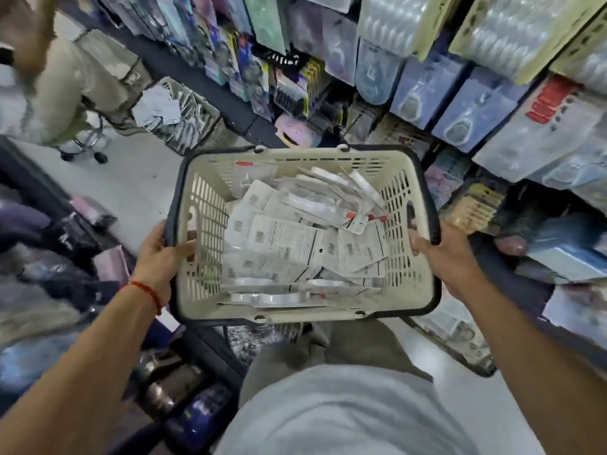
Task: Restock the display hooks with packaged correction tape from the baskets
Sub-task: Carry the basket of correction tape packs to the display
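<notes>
A pale, glossy shop floor runs between dark shelving hung thick with packaged goods. A wheeled stool stands on the floor at the upper left, near a second basket against the shelf base.

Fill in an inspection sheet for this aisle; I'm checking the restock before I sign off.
Surface: pale shop floor, small dark specks.
Job's things: cream slotted plastic basket with dark rim, held off the floor; white carded correction tape packs piled loosely inside, most back side up.
Clutter: second cream basket of packs on the floor by the shelf.
Grippers: left hand grips the basket's left rim; right hand grips its right rim.
Cables: nothing seen.
Surroundings: hanging packaged goods on the right; another person's light clothing and a wheeled stool far left.
</notes>
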Available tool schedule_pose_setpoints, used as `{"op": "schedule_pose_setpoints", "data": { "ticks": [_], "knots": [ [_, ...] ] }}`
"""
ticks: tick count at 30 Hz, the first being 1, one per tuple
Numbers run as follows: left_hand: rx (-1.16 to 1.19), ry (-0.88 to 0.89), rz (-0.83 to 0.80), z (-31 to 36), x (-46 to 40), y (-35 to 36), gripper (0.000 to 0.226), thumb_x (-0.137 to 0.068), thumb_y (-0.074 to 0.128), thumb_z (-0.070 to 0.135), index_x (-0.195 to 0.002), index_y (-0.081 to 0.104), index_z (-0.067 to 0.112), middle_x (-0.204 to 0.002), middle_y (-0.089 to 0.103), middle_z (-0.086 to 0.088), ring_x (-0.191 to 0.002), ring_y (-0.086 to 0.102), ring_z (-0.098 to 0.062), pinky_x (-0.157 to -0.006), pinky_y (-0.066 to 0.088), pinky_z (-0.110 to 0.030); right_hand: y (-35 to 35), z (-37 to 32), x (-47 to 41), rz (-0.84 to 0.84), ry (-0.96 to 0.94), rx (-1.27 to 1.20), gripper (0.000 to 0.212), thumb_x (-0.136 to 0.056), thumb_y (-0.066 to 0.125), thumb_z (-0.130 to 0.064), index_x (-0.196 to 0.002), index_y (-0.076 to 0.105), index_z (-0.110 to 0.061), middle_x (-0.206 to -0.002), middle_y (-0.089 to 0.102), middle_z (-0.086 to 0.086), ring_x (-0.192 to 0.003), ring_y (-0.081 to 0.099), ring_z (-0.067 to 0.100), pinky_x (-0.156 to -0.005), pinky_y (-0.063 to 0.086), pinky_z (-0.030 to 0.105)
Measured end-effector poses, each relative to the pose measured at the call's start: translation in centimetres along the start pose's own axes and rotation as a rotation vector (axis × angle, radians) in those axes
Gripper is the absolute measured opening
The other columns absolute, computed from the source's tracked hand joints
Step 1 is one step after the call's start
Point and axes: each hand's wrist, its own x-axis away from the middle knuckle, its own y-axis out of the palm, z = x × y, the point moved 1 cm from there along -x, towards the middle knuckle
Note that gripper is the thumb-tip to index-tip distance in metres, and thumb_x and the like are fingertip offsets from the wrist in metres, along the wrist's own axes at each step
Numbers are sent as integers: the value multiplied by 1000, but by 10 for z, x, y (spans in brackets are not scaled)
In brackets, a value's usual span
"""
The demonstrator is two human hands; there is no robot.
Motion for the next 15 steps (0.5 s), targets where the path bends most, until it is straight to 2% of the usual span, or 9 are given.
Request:
{"op": "schedule_pose_setpoints", "data": {
  "ticks": [2, 3, 6, 8, 10, 13, 15],
  "knots": [
    [-78, 4, -53, 21, -24, 16, 51, -89, 65, -15, -131, 64, 14, -107, 74, -8, -75, 72, -19, -66, 60, -33, 3, 9, -11, 7, 64, -32, 18, -99, 68, -10, -116, 71, -14, -105, 76, 14, -101, 72, 36, -90, 60, 59],
    [-119, 8, -77, 30, -35, 24, 51, -88, 64, -17, -129, 65, 14, -109, 74, -10, -77, 71, -21, -69, 60, -34, 4, 12, -14, 22, 96, -49, 21, -99, 68, -11, -120, 70, -13, -108, 76, 15, -102, 72, 36, -92, 59, 60],
    [-237, 11, -151, 54, -61, 52, 50, -84, 61, -21, -109, 66, 22, -102, 76, -5, -71, 73, -15, -69, 61, -38, 4, 22, -17, 96, 158, -142, 25, -99, 70, -17, -124, 69, -15, -107, 75, 15, -101, 71, 34, -92, 60, 56],
    [-297, 14, -218, 65, -78, 71, 53, -84, 60, -23, -103, 65, 26, -97, 78, 1, -74, 74, -20, -73, 60, -42, 6, 34, -15, 147, 189, -180, 22, -100, 70, -18, -121, 70, -15, -106, 75, 14, -101, 71, 33, -89, 61, 50],
    [-338, -1, -291, 68, -96, 91, 54, -85, 59, -23, -109, 65, 24, -102, 78, -1, -84, 73, -32, -79, 59, -50, 10, 48, -14, 209, 233, -212, 19, -100, 70, -20, -118, 70, -14, -105, 75, 12, -100, 72, 31, -83, 61, 43],
    [-393, -45, -345, 65, -124, 126, 56, -88, 57, -22, -126, 62, 19, -111, 76, -4, -90, 72, -36, -83, 59, -54, 24, 71, -16, 296, 308, -264, 25, -100, 70, -29, -121, 69, -16, -107, 75, 11, -99, 72, 32, -84, 62, 47],
    [-419, -79, -387, 57, -144, 148, 54, -90, 54, -23, -124, 63, 19, -114, 75, -6, -87, 72, -35, -82, 60, -54, 35, 87, -21, 332, 356, -278, 29, -100, 70, -32, -125, 68, -17, -110, 75, 11, -102, 72, 32, -86, 63, 49]
  ]
}}
